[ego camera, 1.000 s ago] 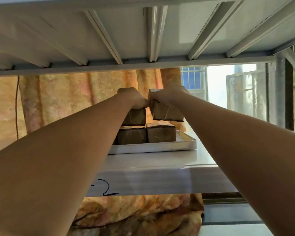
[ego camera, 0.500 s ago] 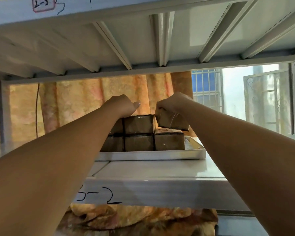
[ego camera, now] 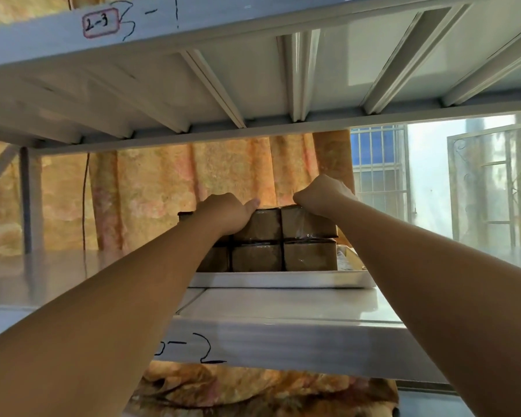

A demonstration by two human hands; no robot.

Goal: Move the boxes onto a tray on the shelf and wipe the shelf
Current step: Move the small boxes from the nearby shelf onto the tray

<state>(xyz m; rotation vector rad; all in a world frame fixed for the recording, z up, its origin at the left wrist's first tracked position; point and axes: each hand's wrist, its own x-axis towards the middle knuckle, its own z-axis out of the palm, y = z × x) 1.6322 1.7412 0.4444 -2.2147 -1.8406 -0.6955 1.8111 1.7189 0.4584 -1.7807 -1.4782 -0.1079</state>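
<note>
Boxes [ego camera: 283,239] sit stacked 2 high in the tray [ego camera: 280,279] near the shelf's [ego camera: 283,308] front edge; left hand [ego camera: 226,213] lies flat atop them, right hand [ego camera: 322,195] clasps the top right box [ego camera: 307,225].

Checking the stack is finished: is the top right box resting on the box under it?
Touching. The head view shows the top right box sitting flush on the lower right box, no gap along their seam.

Right hand [ego camera: 322,195] lowered top-right box [ego camera: 307,222] onto stack, now level.
</note>
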